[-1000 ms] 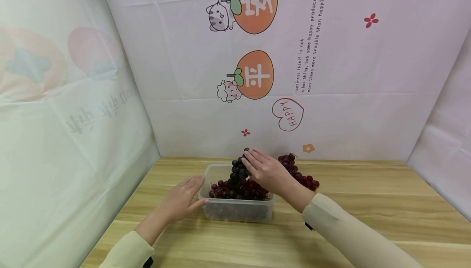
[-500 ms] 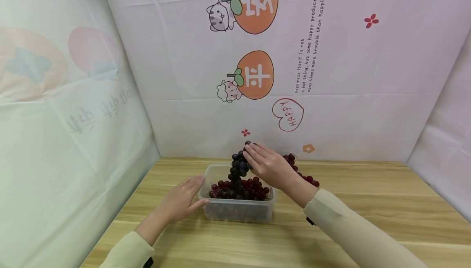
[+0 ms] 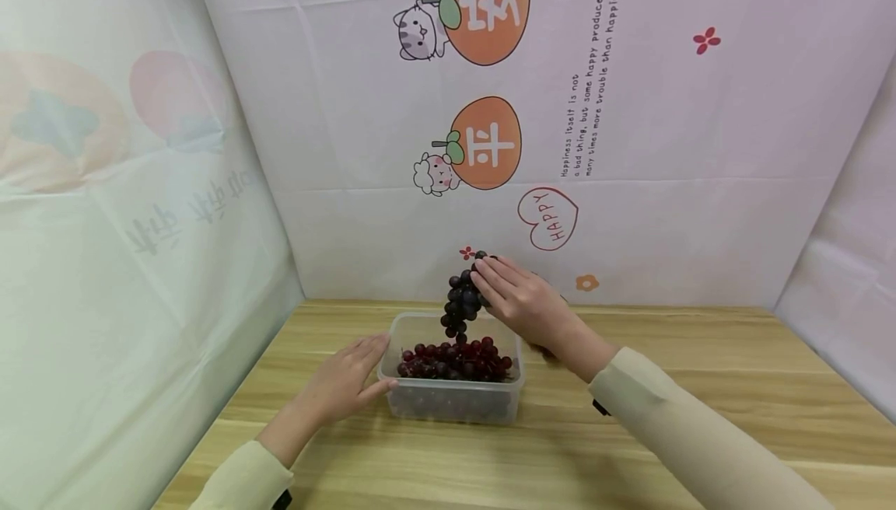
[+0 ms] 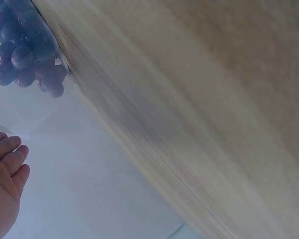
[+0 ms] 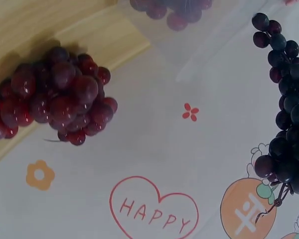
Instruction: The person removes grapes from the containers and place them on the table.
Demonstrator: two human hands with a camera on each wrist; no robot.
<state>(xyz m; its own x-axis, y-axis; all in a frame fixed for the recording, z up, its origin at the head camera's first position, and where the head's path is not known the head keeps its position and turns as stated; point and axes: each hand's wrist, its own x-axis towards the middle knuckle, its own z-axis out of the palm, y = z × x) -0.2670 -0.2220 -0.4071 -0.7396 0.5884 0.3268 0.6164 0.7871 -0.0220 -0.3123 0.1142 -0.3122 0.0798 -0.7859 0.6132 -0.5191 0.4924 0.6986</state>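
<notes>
My right hand (image 3: 528,304) holds a bunch of black grapes (image 3: 462,300) up above a clear plastic box (image 3: 451,405). The bunch hangs down with its lower tip close over the red grapes (image 3: 455,358) inside the box. In the right wrist view the black grapes (image 5: 291,109) run down the right edge, with a stem showing; the hand itself is out of that view. My left hand (image 3: 343,382) rests at the box's left side, fingers extended along the rim and thumb at the front corner. The left wrist view shows this hand (image 4: 7,181) below grapes (image 4: 25,50) seen through the box wall.
Another bunch of red grapes (image 5: 65,97) lies on the wooden table (image 3: 630,432), right of the box; in the head view my right hand and forearm mostly hide it. A printed white cloth (image 3: 392,246) stands behind the table, and more cloth (image 3: 231,246) hangs at the left.
My right hand has risen and shifted slightly right, lifting the black grapes out of the box. More of the red grapes in the box shows. The left hand has stayed still.
</notes>
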